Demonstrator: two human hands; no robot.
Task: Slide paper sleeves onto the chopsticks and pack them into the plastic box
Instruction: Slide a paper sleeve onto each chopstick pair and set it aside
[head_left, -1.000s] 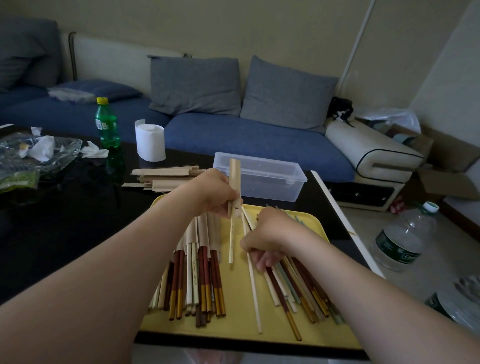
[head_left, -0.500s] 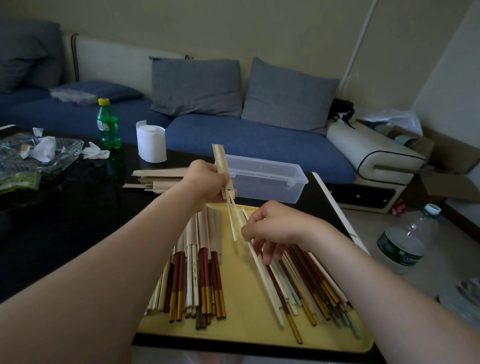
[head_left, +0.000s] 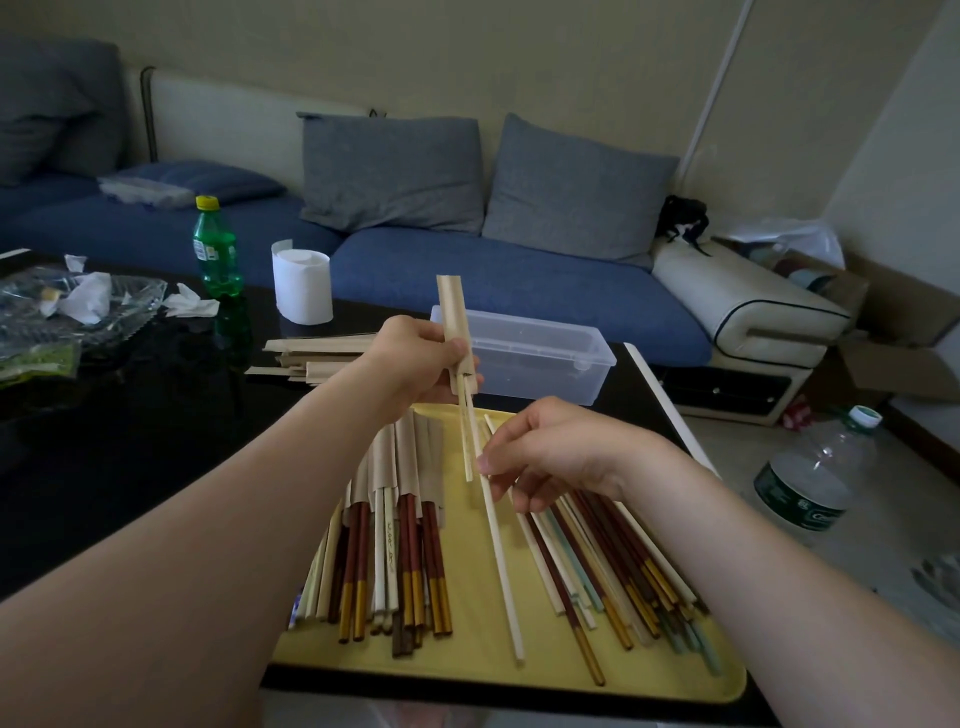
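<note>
Sleeving looked half done: at frame centre the left hand (head_left: 415, 358) gripped a tan paper sleeve (head_left: 451, 312), one pale chopstick (head_left: 467, 441) hanging from its mouth; the right hand (head_left: 550, 452) pinched a second pale chopstick (head_left: 501, 561) just beside it. Next, I judged, its tip needed lining up with the opening. The clear plastic box (head_left: 540, 358) sat just above

A pale cream wall (head_left: 519, 62) runs behind a blue sofa (head_left: 493, 280), a white pipe (head_left: 719, 88) climbing it at the right; two grey cushions (head_left: 395, 171) lean on the sofa's back; its cream armrest (head_left: 743, 306) is edged with dark piping; past the right edge of the glossy black surface (head_left: 130, 426) lies a pale floor (head_left: 737, 457), where a large water bottle (head_left: 810, 478) stands and an open cardboard box (head_left: 909, 369) sits near the wall; the light is dim.
</note>
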